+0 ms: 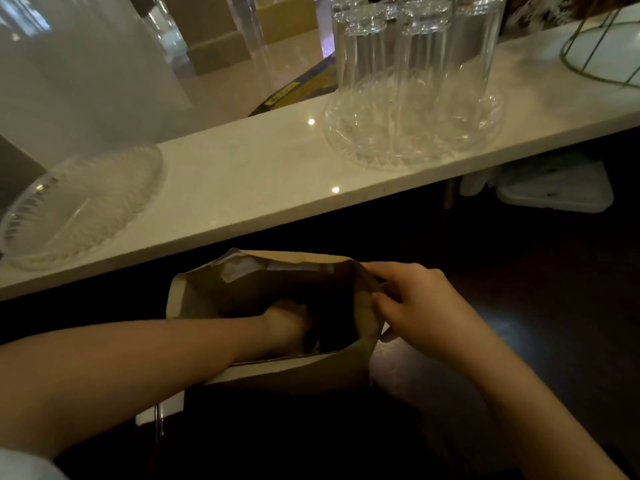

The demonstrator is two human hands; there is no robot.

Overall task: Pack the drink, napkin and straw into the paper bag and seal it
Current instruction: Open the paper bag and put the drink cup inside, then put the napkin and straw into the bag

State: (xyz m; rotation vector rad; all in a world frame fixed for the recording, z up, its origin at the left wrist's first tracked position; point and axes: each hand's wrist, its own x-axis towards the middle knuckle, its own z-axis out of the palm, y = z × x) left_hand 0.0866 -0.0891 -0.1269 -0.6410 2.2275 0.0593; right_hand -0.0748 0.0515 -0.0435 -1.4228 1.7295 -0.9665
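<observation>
A brown paper bag (277,370) stands open on a dark surface below the white counter. My left hand (289,322) is reaching down inside the bag, its fingers curled in the dark interior; whatever it holds is hidden. My right hand (417,299) pinches the bag's right rim and holds the mouth open. A pale label or paper (242,268) shows on the inside of the far wall. The drink, napkin and straw cannot be made out in the shadow.
A white counter shelf (249,188) runs across above the bag. On it stand a glass tray with several upturned tall glasses (415,81) at right and an empty cut-glass plate (79,206) at left. A wire stand (602,46) sits at far right.
</observation>
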